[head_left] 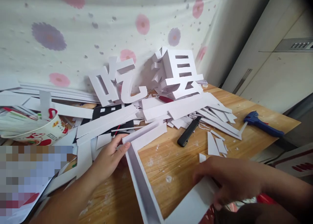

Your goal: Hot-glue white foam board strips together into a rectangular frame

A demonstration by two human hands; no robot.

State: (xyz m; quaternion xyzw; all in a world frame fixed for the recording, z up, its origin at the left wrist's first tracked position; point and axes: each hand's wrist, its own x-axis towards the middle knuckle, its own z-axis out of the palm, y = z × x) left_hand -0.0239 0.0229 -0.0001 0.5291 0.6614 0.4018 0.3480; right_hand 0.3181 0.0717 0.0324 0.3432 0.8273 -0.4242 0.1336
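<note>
My left hand (107,155) is closed on a white foam-board channel (146,193), thumb on top at its corner. The channel has raised side walls and bends into an L, its long arm running down past the bottom edge of the view. At the lower right, my right hand (227,176) is closed on a flat white board strip (192,204); some of its fingers are hidden behind the hand. The strip's lower left end lies close to the channel; whether they touch I cannot tell. Beyond both hands, a black utility knife (188,132) rests on the wooden table (168,162).
White block characters (183,72) lean against the flowered wall covering (97,28). White offcuts (183,106) are heaped below them. A blue glue gun (262,124) lies near the table's right edge. A printed paper bucket (36,136) holding scraps stands at the left, above a pixelated area.
</note>
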